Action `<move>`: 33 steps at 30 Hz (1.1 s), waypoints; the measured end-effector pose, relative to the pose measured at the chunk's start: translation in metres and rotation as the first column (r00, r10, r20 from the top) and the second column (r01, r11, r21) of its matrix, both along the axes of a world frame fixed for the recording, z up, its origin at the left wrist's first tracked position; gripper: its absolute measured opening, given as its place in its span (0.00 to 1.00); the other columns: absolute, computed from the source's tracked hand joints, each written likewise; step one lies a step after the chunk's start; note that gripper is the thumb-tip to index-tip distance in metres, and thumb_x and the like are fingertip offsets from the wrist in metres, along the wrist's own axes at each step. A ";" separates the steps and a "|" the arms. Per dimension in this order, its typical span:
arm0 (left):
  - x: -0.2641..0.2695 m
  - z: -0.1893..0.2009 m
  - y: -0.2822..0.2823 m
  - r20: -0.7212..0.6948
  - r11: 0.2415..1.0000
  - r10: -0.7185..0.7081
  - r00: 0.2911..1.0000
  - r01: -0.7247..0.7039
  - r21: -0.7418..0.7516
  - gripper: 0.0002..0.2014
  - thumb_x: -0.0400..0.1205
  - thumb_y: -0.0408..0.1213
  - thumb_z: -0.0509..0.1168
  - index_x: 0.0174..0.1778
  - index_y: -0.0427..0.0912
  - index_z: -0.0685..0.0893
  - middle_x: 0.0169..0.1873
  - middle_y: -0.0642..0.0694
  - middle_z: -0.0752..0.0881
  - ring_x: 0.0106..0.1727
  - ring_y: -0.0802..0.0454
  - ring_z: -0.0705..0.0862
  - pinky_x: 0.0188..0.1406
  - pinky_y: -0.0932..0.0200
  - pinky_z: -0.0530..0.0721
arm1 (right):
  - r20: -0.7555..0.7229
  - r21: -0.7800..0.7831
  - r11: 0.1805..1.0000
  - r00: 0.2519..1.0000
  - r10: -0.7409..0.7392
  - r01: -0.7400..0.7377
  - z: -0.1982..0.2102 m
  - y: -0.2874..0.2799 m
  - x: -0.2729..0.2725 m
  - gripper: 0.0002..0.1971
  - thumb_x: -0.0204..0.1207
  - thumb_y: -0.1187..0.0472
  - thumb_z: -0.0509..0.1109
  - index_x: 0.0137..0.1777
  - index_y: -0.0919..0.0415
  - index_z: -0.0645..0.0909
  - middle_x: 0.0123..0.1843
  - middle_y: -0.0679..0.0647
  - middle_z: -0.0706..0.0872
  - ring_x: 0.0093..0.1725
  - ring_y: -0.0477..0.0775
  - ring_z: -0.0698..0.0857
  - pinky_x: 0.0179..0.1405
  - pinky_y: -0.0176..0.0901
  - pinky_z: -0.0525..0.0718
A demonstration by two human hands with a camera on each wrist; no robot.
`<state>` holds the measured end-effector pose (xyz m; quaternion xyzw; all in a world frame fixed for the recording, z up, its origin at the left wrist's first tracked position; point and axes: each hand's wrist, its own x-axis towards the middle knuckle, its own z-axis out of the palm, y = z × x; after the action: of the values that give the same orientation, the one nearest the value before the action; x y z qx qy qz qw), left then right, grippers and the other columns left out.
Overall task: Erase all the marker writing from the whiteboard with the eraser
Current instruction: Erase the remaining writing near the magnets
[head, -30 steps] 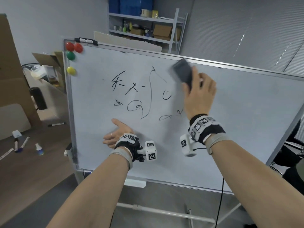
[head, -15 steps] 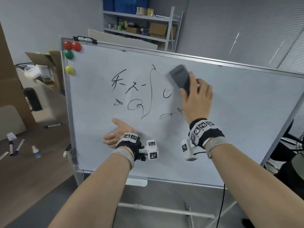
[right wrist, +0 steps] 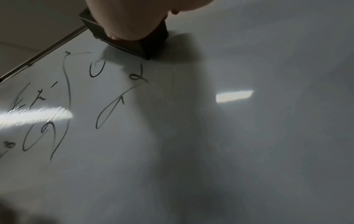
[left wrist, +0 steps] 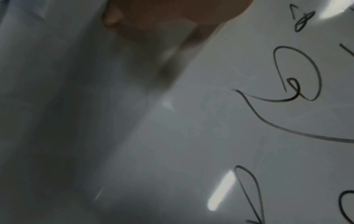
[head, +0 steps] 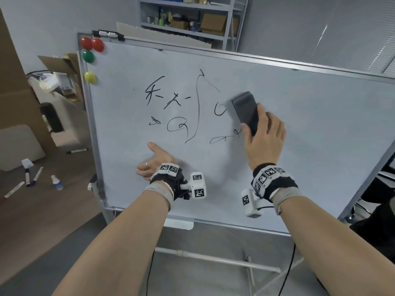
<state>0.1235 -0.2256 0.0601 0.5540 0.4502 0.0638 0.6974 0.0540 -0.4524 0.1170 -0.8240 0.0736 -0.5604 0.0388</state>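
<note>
A whiteboard [head: 310, 129] on a stand fills the middle of the head view, with black marker writing [head: 171, 107] on its left-centre part. My right hand [head: 263, 137] grips a dark grey eraser [head: 245, 111] and presses it flat on the board, just right of a small curl of writing [head: 219, 110]. The eraser [right wrist: 130, 44] and nearby strokes [right wrist: 107, 112] show in the right wrist view. My left hand [head: 154, 163] rests open against the board below the writing. Loops of writing [left wrist: 295, 75] lie beside the left hand [left wrist: 172, 18] in its wrist view.
Red, green and yellow magnets [head: 89, 52] sit at the board's top left corner. Markers and a small bottle [head: 38, 178] lie on the brown floor at the left. Cardboard boxes [head: 62, 69] and a metal shelf [head: 192, 18] stand behind the board.
My right hand has slid the eraser down and to the right across the board, from near the top edge to mid-height. The faint stroke it crossed is thinner. The left hand has stayed put.
</note>
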 end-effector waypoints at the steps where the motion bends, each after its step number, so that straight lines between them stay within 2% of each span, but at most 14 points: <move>1: -0.002 0.000 0.000 0.009 1.000 -0.005 1.000 0.005 0.002 0.50 0.81 0.71 0.52 0.88 0.37 0.48 0.87 0.43 0.49 0.87 0.41 0.51 0.85 0.45 0.45 | 0.000 -0.005 1.000 1.000 0.016 -0.016 -0.002 0.000 -0.001 0.27 0.84 0.47 0.68 0.80 0.58 0.74 0.64 0.62 0.80 0.57 0.64 0.76 0.59 0.57 0.74; 5: -0.008 -0.003 0.004 0.044 0.998 -0.013 0.999 0.011 0.056 0.49 0.81 0.68 0.58 0.88 0.37 0.51 0.87 0.44 0.52 0.88 0.45 0.52 0.85 0.46 0.45 | -0.076 -0.079 0.980 0.981 0.179 -0.185 -0.020 0.008 0.000 0.25 0.83 0.48 0.71 0.77 0.56 0.77 0.62 0.59 0.81 0.56 0.63 0.77 0.55 0.57 0.77; 7: -0.011 -0.006 0.006 0.046 0.996 -0.042 0.998 0.038 0.086 0.50 0.79 0.68 0.60 0.88 0.39 0.52 0.87 0.44 0.53 0.88 0.44 0.53 0.84 0.45 0.46 | -0.116 -0.132 0.966 0.972 0.207 -0.221 -0.028 0.010 0.000 0.24 0.84 0.47 0.69 0.77 0.55 0.78 0.62 0.57 0.82 0.55 0.63 0.77 0.54 0.57 0.77; 12: -0.028 -0.008 0.007 0.050 0.988 -0.114 0.992 0.108 0.109 0.50 0.78 0.68 0.63 0.88 0.44 0.52 0.87 0.45 0.54 0.87 0.42 0.56 0.84 0.42 0.50 | 0.055 0.052 0.996 0.996 0.071 -0.074 -0.027 -0.004 -0.003 0.26 0.85 0.47 0.69 0.77 0.59 0.76 0.62 0.63 0.82 0.55 0.66 0.78 0.57 0.58 0.76; 16: -0.040 -0.014 0.015 0.095 0.981 -0.175 0.980 0.165 0.103 0.50 0.76 0.65 0.68 0.88 0.47 0.54 0.86 0.44 0.59 0.86 0.42 0.61 0.84 0.44 0.56 | 0.070 0.091 0.995 0.997 0.043 -0.050 -0.028 -0.004 -0.006 0.26 0.85 0.47 0.69 0.79 0.59 0.74 0.63 0.64 0.81 0.56 0.66 0.78 0.57 0.58 0.74; 19: -0.042 -0.011 0.026 0.134 0.984 -0.171 0.976 0.161 0.079 0.49 0.75 0.61 0.72 0.88 0.45 0.57 0.84 0.45 0.65 0.84 0.44 0.66 0.83 0.49 0.61 | 0.095 0.160 0.986 0.995 0.022 -0.037 -0.032 0.007 -0.003 0.26 0.85 0.47 0.68 0.79 0.59 0.72 0.64 0.64 0.81 0.56 0.64 0.76 0.56 0.56 0.73; 21: -0.041 -0.012 0.034 0.138 0.984 -0.177 0.974 0.171 0.060 0.49 0.74 0.62 0.73 0.86 0.45 0.60 0.83 0.45 0.68 0.82 0.43 0.68 0.83 0.46 0.63 | 0.093 0.207 0.978 0.996 -0.004 -0.016 -0.032 0.016 -0.001 0.26 0.86 0.47 0.68 0.79 0.59 0.72 0.65 0.64 0.80 0.58 0.64 0.75 0.57 0.57 0.73; 24: -0.040 -0.012 0.047 0.170 0.986 -0.164 0.972 0.164 0.016 0.54 0.67 0.64 0.76 0.86 0.46 0.60 0.81 0.46 0.70 0.80 0.41 0.72 0.80 0.41 0.68 | 0.073 0.273 0.962 0.997 -0.017 -0.004 -0.032 0.031 0.004 0.27 0.86 0.46 0.67 0.79 0.60 0.72 0.66 0.64 0.80 0.60 0.66 0.76 0.58 0.58 0.74; 26: -0.030 -0.020 0.058 0.181 0.985 -0.157 0.971 0.166 -0.038 0.64 0.55 0.71 0.78 0.86 0.52 0.58 0.80 0.46 0.71 0.77 0.37 0.75 0.76 0.37 0.73 | 0.040 0.282 0.959 0.999 0.015 -0.025 -0.038 0.047 0.008 0.27 0.85 0.46 0.67 0.78 0.61 0.72 0.66 0.65 0.80 0.61 0.66 0.76 0.59 0.59 0.74; 28: -0.007 -0.048 0.073 0.130 0.982 -0.162 0.978 0.173 -0.078 0.73 0.40 0.75 0.75 0.84 0.59 0.57 0.78 0.46 0.72 0.72 0.34 0.78 0.71 0.35 0.76 | -0.013 0.250 0.966 0.998 0.065 -0.059 -0.049 0.070 0.012 0.27 0.83 0.46 0.70 0.76 0.60 0.73 0.65 0.66 0.80 0.62 0.67 0.77 0.59 0.61 0.75; 29: 0.001 -0.056 0.080 0.093 0.979 -0.180 0.979 0.187 -0.077 0.74 0.37 0.75 0.74 0.84 0.61 0.56 0.77 0.45 0.73 0.71 0.33 0.79 0.70 0.35 0.76 | -0.048 0.232 0.969 0.994 0.096 -0.083 -0.053 0.082 0.014 0.27 0.82 0.47 0.71 0.76 0.60 0.72 0.64 0.67 0.80 0.62 0.68 0.77 0.59 0.62 0.76; 30: 0.004 -0.058 0.086 0.047 0.976 -0.206 0.977 0.209 -0.064 0.75 0.36 0.76 0.73 0.84 0.61 0.55 0.76 0.44 0.74 0.70 0.33 0.79 0.70 0.34 0.75 | -0.084 0.217 0.971 0.989 0.125 -0.104 -0.057 0.095 0.016 0.28 0.81 0.48 0.73 0.75 0.59 0.71 0.64 0.67 0.80 0.61 0.69 0.78 0.59 0.63 0.77; 33: -0.012 -0.024 0.098 -0.030 0.937 -0.346 0.938 0.347 0.032 0.74 0.42 0.80 0.68 0.86 0.54 0.53 0.77 0.41 0.73 0.73 0.32 0.76 0.73 0.34 0.72 | -0.147 0.173 0.977 0.977 0.152 -0.126 -0.063 0.126 0.022 0.27 0.80 0.49 0.74 0.74 0.59 0.72 0.63 0.66 0.80 0.58 0.70 0.79 0.57 0.62 0.79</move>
<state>0.1118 -0.1276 0.0366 0.6382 0.3525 -0.0581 0.6820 0.0758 -0.3259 0.0535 -0.8633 0.0641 -0.4809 0.1390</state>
